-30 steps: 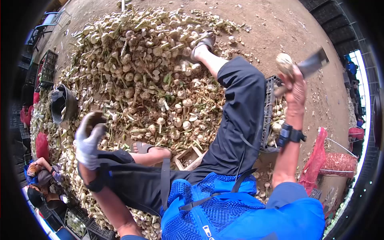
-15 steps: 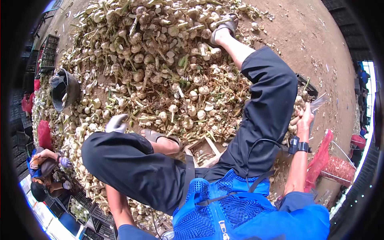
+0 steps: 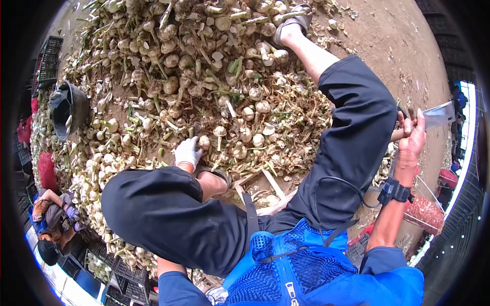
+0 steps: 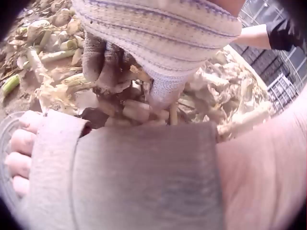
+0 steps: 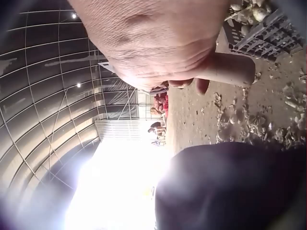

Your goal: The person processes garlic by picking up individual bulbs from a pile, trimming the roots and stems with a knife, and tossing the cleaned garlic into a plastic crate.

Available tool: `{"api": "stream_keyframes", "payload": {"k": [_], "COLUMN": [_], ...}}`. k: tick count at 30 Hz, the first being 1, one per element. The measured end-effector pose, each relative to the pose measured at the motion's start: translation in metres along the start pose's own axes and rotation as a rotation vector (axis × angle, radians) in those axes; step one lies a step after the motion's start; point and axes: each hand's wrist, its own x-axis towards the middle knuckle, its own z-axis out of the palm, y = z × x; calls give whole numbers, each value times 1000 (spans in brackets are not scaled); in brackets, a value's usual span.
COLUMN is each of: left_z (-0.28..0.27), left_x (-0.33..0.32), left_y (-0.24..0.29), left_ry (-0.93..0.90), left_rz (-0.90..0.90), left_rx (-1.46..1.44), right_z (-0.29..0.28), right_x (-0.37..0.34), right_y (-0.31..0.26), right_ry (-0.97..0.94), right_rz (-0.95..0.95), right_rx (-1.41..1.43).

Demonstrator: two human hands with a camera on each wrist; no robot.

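Observation:
My left hand point(image 3: 188, 152), in a white glove with soiled fingertips, reaches down among loose garlic beside my sandalled foot point(image 3: 212, 181). A garlic bulb point(image 3: 204, 142) lies right at its fingertips. In the left wrist view the gloved fingers point(image 4: 103, 64) and thumb point down, spread apart over cut stems and husks point(image 4: 136, 110). Out past my right knee, my bare right hand point(image 3: 412, 135) grips a cleaver point(image 3: 439, 116) by its wooden handle point(image 5: 230, 68), the wide blade pointing away to the right.
A large heap of garlic point(image 3: 178, 56) spreads in front of me. A wooden frame point(image 3: 273, 183) lies between my legs. To the left stand a black bucket point(image 3: 76, 109) and another person point(image 3: 51, 214). A black crate point(image 5: 264, 36) with garlic stands by my right leg.
My left hand has come down from the left to the garlic beside my foot. The right hand moved down, then outward with the cleaver; the bulb seen at it a second ago is gone.

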Motion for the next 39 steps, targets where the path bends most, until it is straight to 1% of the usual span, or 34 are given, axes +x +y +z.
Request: {"api": "stream_keyframes", "payload": {"k": [1,2,3,5,6,7,8,9,11,12,13,15,17,18,19,20,21,22,23,25,26,27,29,31,32,33,34,35,39], "left_z": [-1,-4,-9,-2,-27,-49,-74,-115,-207,-242,-273,-333,-379,-393,-403,-411,-415,-407,-412,-393,-384,-367,-344,-309,-286,-284,-282,-274,-260], "left_x": [-2,-5,-4,3,3,1,-2,-13,-43,-58,-72,-107,-140,-156,-166,-177,-185,-184,-197,-205,-205,-198,-198,-189,-180,-177,-175,-176,-167], "left_y": [-4,-10,-18,-54,-60,-61,-64,-58,-41,-38,-33,-12,16,33,35,49,66,71,68,98,115,127,113,110,95,99,102,111,109], "left_ry": [87,62,-4,134,181,320,353,358,365,366,448,468,552,593,551,549,541,610,416,418,430,602,379,443,402,362,321,420,377], "left_rz": [-42,-218,-340,-251,-149,-183,-176,-163,-130,-114,-127,78,151,159,201,263,326,350,318,323,258,287,228,159,173,143,114,160,180], "left_rx": [-173,-505,-699,-1067,-1145,-1147,-1132,-1183,-1283,-1332,-1231,-1246,-1103,-1093,-1129,-1171,-1215,-1248,-1227,-1313,-1340,-1273,-1162,-1069,-1156,-1153,-1148,-1221,-1354], "right_z": [8,16,24,55,73,87,97,109,128,144,159,186,213,227,241,250,255,258,259,252,248,245,239,234,232,231,229,229,233], "right_x": [-4,-8,-14,-35,-49,-58,-61,-73,-100,-116,-134,-166,-189,-201,-213,-230,-247,-262,-274,-284,-286,-287,-286,-287,-288,-290,-289,-289,-290], "right_y": [-8,-17,-25,-40,-45,-48,-42,-36,-40,-39,-36,-41,-32,-25,-21,-24,-26,-26,-26,-23,-20,-16,-5,8,17,24,30,36,64], "right_ry": [-4,-46,-87,-114,-137,-160,-184,-188,-331,-351,-370,-593,-739,-763,-783,-779,-773,-786,-798,-919,-934,-950,-972,-996,-1021,-1046,-1063,-1066,-1103], "right_rz": [-6,-57,-107,-130,-167,-204,-244,-369,-521,-531,-540,-396,-569,-683,-796,-853,-910,-952,-993,-1034,-1033,-1032,-1036,-1043,-1023,-1000,-1028,-1023,-1037], "right_rx": [11,12,16,25,-2,-27,-67,-150,-481,-452,-425,-257,-195,-152,-111,-95,-83,-87,-94,-217,-235,-255,-296,-345,-371,-398,-379,-388,-365]}}
